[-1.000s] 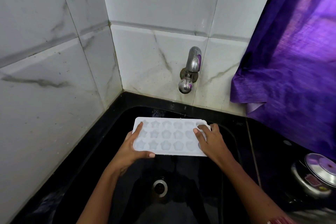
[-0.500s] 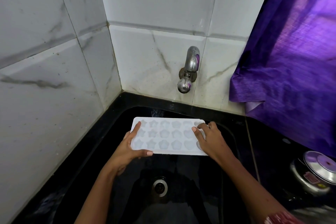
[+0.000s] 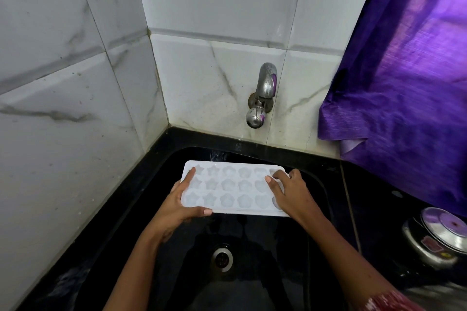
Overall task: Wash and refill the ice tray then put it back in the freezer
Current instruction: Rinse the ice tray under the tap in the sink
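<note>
You hold the ice tray [image 3: 235,188] with both hands, below the tap [image 3: 262,93] and a little to its left, over the black sink [image 3: 141,212]. The tray lies flat and face up, with its long side across the wall that carries the tap. It shows three rows of star and flower moulds. You cannot tell from here whether there is water in them.

Your left hand [image 3: 177,207] grips the end of the tray that lies farther left of the tap. The thumb is pressed along the near edge, the forefinger lies straight across the top towards the far corner, and the other fingers are hidden under the tray.

Your right hand [image 3: 290,194] covers the end that lies below the tap and slightly to its right. Its fingers are bent over the far corner and touch the moulds there, and the thumb lies on the top face, pointing left. Whether any finger reaches underneath cannot be told.

The drain [image 3: 222,259] sits well below the tap, on the near side of the tray and apart from it. A purple curtain [image 3: 404,83] hangs to the right of the tap, and a steel pot [image 3: 439,237] stands below the curtain, far right of the tap. White marble-look tiles [image 3: 75,134] fill the wall left of the tap.
</note>
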`<control>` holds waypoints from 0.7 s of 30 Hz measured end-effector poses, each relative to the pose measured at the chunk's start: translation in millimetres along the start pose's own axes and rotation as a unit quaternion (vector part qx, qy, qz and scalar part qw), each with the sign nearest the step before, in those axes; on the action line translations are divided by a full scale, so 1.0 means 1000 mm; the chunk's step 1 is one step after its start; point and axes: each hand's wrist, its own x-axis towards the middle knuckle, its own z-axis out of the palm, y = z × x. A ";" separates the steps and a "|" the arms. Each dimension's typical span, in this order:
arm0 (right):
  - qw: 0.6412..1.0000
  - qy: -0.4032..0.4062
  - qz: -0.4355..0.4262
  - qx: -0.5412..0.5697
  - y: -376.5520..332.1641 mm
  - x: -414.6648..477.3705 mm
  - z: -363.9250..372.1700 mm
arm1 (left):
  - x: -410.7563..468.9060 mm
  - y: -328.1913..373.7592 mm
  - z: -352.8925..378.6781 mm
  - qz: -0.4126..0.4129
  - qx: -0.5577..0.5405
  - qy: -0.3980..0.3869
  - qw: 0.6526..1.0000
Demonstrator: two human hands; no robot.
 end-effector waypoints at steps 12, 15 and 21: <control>1.000 0.003 0.007 -0.013 -0.002 0.000 0.001 | -0.002 0.002 -0.004 0.009 -0.033 -0.028 0.999; 0.999 0.011 -0.016 -0.036 -0.007 -0.003 0.000 | -0.002 0.002 -0.004 0.009 -0.059 -0.038 0.997; 0.992 -0.046 -0.016 -0.115 -0.012 -0.003 -0.003 | -0.003 0.001 0.000 0.014 -0.077 -0.039 0.996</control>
